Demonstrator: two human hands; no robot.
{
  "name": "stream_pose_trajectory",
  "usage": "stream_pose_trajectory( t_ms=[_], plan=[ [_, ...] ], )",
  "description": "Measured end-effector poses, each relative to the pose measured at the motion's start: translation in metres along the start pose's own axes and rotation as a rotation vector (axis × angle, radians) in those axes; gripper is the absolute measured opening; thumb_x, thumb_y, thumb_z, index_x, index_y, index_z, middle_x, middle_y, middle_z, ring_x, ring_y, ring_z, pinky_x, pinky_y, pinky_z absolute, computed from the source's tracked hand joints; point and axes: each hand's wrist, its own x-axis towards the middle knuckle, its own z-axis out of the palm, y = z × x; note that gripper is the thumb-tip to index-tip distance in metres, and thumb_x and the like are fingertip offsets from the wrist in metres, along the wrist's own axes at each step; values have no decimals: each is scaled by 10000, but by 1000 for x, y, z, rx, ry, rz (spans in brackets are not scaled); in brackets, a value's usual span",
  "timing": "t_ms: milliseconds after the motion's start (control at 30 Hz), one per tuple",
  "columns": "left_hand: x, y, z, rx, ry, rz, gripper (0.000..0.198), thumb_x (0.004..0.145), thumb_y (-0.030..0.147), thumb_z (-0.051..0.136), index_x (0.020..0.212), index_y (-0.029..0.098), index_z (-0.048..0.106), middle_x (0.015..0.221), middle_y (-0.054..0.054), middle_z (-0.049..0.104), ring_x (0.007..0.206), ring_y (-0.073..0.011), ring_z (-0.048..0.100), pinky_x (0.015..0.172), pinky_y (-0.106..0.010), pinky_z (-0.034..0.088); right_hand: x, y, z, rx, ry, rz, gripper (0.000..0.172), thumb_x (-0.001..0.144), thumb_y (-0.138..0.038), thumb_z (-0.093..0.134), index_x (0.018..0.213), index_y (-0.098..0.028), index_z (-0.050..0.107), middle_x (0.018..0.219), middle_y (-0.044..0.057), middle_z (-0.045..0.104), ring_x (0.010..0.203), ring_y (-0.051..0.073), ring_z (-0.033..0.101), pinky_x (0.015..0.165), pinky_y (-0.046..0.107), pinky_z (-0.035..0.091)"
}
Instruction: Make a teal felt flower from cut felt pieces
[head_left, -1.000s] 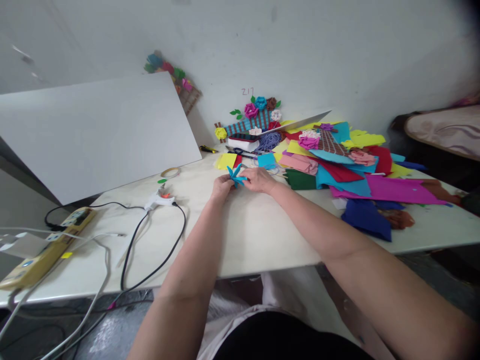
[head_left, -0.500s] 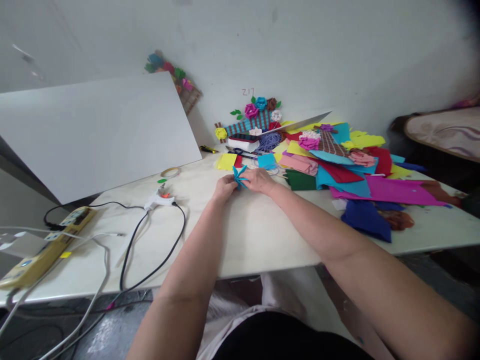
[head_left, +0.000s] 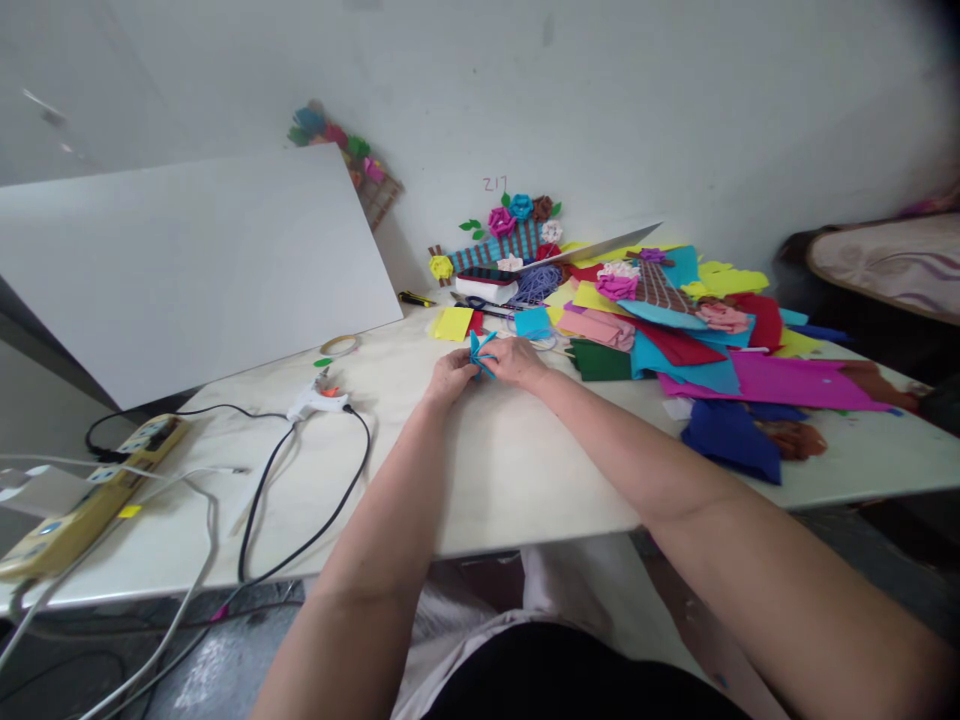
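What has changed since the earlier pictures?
The left hand has shifted slightly right, closer to the right hand; the blue piece moved right too, and less of its spread shows. Both hands have kept hold of it. The glue gun and colored sheets stayed put.

blue piece [head_left: 475, 346] part-hidden by fingers [head_left: 463, 364], board [head_left: 195, 270] cropped

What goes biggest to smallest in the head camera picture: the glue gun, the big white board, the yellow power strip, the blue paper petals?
1. Big white board
2. Yellow power strip
3. Glue gun
4. Blue paper petals, partly hidden, so judged by what shows
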Motion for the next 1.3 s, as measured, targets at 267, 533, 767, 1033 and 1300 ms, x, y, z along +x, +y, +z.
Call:
stream_pose_trajectory(
  t_ms=[267,533,767,1033,1300],
  plan=[
    [-1,2,1,-42,-49,11,362,547,189,600,898,126,658,698,-4,649,630,-128,562,652,-256,454,1,-5,-4,36,-31,79,273,851,-308,487,980,-226,714,977,51,719,918,199,634,757,279,413],
    [0,-1,2,-113,-56,-2,443,503,122,554,933,107,663,696,-18,671,615,-126,563,559,-215,415,5,-2,-1,68,-56,107,259,841,-291,516,1003,-230,709,1003,44,715,943,193,634,781,271,422],
    [-3,4,0,-87,-118,0,428,507,123,544,913,100,680,718,-41,694,561,-104,531,485,-185,328,4,-1,-10,139,-88,110,244,836,-285,537,991,-211,711,984,40,721,920,171,641,779,246,422],
    [-1,3,-2,-70,-67,-25,324,506,139,537,797,104,677,644,-35,663,577,-125,562,527,-208,392,4,-4,-13,157,-75,121,220,823,-295,556,952,-210,714,944,41,726,895,183,644,741,255,419],
    [2,2,1,-292,36,-102,313,543,221,546,816,121,660,632,-32,648,595,-148,589,631,-285,483,3,3,-8,290,85,160,222,794,-343,596,930,-199,696,807,38,723,745,161,645,665,239,422]
  ],
)
